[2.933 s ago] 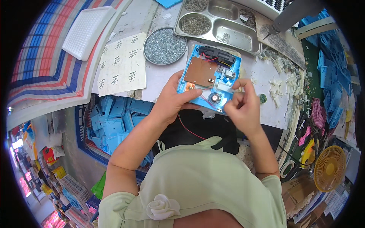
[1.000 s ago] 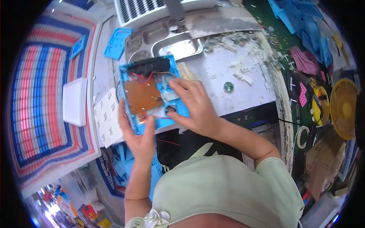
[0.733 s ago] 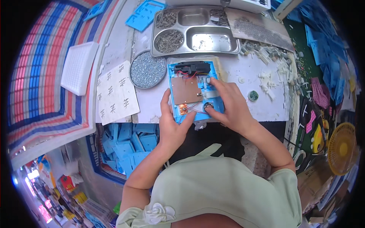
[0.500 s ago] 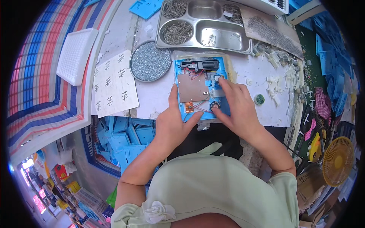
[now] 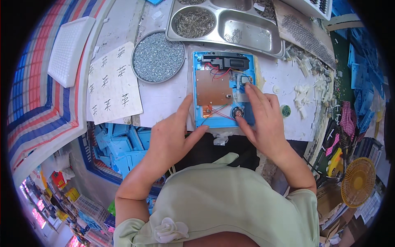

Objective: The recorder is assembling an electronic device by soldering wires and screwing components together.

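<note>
I view a rectangular blue case point(image 5: 222, 122), flat brown board point(image 5: 213, 87) inside; left hand point(image 5: 169, 135), right hand point(image 5: 266, 123): thumbs spread from fingers.

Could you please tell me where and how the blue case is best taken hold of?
I would grip the blue case by its outer side walls, left hand from the left, right hand from the right. It sits open side up with the brown board and round black part exposed, so holding the walls should keep fingers off them.
</note>
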`<state>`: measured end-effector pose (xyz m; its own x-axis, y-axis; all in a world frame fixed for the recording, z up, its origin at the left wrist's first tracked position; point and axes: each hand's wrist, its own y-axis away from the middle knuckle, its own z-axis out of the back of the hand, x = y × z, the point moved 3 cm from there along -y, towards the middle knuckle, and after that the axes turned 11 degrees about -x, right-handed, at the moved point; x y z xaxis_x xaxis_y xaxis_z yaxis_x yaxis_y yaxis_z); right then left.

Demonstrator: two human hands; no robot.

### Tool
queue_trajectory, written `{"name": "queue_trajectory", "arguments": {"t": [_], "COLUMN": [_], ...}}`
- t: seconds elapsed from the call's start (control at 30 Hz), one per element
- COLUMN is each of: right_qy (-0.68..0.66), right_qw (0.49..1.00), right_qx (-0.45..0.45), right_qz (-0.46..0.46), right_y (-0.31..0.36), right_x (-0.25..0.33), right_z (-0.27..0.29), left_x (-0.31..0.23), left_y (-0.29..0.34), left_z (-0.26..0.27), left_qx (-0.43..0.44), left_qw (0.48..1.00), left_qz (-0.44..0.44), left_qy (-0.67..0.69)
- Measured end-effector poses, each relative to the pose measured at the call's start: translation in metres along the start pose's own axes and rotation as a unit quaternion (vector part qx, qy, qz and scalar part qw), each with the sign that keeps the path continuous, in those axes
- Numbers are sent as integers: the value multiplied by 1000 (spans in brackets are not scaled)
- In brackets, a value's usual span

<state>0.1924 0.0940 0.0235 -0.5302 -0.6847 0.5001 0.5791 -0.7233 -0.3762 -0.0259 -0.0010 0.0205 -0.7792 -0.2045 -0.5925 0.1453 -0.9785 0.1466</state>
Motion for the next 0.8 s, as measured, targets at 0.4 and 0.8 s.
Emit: {"name": "queue_trajectory", "arguments": {"t": [0.4,0.8], "right_qy": [-36,123], "right_qw": [999,834], "right_qx": [7,-462], "right_qz": [-23,-277], "right_y": [2,-15], "right_x": [-19,-289], "right_z": [40,302], "left_x": [8,-1], "left_y": [22,-6], "left_z": [4,-3], "left_qx": [-1,-62], "left_qw": [996,966], "left_qz": [-7,-233], "left_qy": [94,88]}}
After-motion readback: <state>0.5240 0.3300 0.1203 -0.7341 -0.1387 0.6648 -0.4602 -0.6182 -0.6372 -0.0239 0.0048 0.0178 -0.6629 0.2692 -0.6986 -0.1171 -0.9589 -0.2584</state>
